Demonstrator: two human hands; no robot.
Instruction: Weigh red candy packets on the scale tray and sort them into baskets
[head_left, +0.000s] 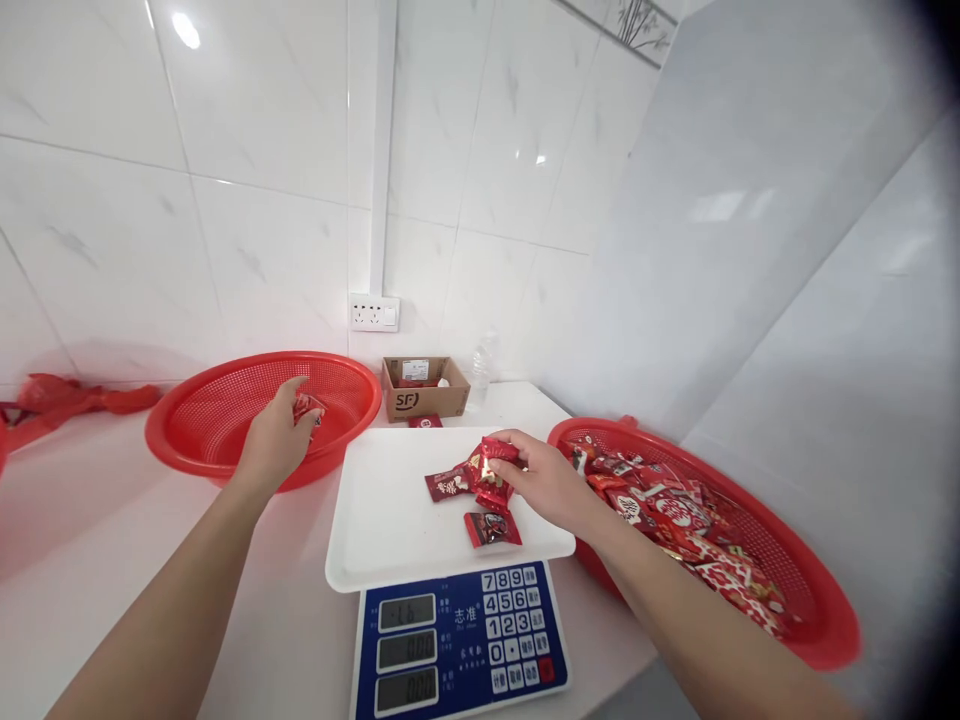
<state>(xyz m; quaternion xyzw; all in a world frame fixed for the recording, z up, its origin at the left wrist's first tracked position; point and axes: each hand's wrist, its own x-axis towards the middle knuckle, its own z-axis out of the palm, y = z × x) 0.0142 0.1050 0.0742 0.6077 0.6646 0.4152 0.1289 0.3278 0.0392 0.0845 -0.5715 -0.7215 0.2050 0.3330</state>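
A blue-faced digital scale (459, 640) stands in front of me with a white weighing tray (390, 515) on top. A few red wrapped candies (491, 527) lie on the tray. My right hand (547, 480) is over the tray's right side, fingers closed on a bunch of red candy packets (489, 470). My left hand (276, 440) reaches over the rim of the red mesh basket (225, 410) on the left, gripping a red candy packet (307, 408). A second red basket (817, 610) at the right holds several red candy packets.
A small cardboard box (424, 388) and a clear plastic bottle (481, 370) stand by the tiled wall under a power socket (374, 313). Red plastic bags (67, 397) lie at far left. The white counter's edge runs close on the right.
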